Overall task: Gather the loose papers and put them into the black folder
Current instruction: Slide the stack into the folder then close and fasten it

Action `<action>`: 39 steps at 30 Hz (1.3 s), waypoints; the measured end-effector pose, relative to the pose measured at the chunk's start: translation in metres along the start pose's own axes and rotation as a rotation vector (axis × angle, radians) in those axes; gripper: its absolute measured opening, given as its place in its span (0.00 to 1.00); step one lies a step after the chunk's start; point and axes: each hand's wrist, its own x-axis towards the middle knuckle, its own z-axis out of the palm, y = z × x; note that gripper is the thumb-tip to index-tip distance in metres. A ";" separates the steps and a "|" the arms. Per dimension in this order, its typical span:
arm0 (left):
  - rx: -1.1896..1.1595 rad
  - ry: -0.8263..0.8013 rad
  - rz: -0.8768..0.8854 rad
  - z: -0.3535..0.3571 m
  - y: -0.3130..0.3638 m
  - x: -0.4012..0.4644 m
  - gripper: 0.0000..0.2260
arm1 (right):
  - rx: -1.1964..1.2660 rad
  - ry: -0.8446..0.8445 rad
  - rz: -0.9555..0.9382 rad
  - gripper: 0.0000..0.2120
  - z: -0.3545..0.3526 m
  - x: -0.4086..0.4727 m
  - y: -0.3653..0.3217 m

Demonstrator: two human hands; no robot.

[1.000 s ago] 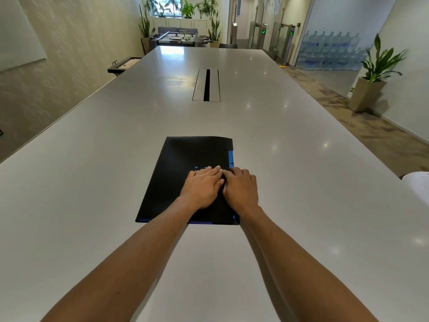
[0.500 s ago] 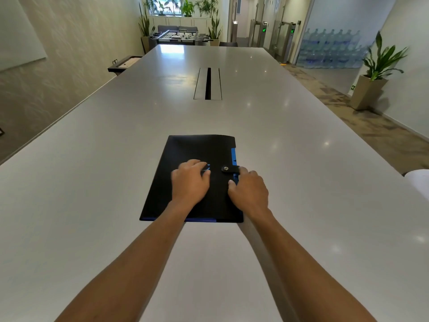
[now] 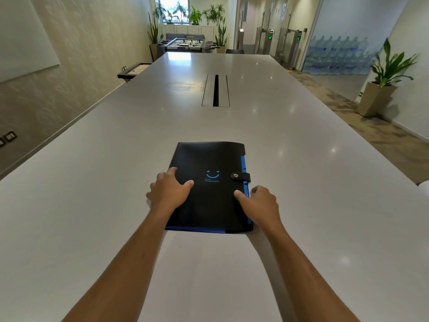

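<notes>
I have the black folder (image 3: 210, 182) flat on the table (image 3: 92, 205), strap snapped. My left hand (image 3: 168, 192) rests spread on its cover; my right hand (image 3: 260, 203), fingers curled, seems to grip nothing (partly hidden). A careless nudge could slide it.

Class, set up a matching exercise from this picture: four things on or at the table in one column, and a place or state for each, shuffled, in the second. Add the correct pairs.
Things:
1. black folder
2. snap strap
3. left hand
4. right hand

Places or states:
A. at the folder's blue right edge
B. fastened across the cover
C. lying shut on the table
D. fingers spread on the folder's left side

Pairs: 1-C, 2-B, 3-D, 4-A
</notes>
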 end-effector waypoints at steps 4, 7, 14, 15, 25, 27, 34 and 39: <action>-0.341 -0.042 -0.075 -0.017 -0.011 0.022 0.27 | 0.277 -0.141 0.044 0.17 -0.001 0.006 -0.003; -0.551 -0.065 -0.125 -0.022 -0.013 0.036 0.23 | 0.513 -0.254 0.105 0.20 -0.002 0.016 -0.006; -0.564 -0.100 0.074 -0.027 -0.006 0.068 0.24 | 0.697 -0.174 0.024 0.18 0.001 0.059 -0.022; -0.544 -0.097 0.113 -0.028 -0.004 0.074 0.24 | 0.718 -0.171 0.021 0.19 0.001 0.067 -0.026; -0.457 -0.106 0.194 -0.019 -0.011 0.174 0.19 | 0.585 -0.083 -0.019 0.21 0.052 0.146 -0.069; -0.405 -0.102 0.189 -0.012 -0.016 0.199 0.18 | 0.521 -0.064 -0.010 0.21 0.066 0.164 -0.078; -0.215 -0.088 0.191 0.002 -0.026 0.280 0.17 | 0.230 0.016 -0.050 0.23 0.106 0.222 -0.109; -0.094 -0.094 0.216 0.001 -0.032 0.320 0.19 | -0.002 0.096 -0.172 0.20 0.125 0.252 -0.123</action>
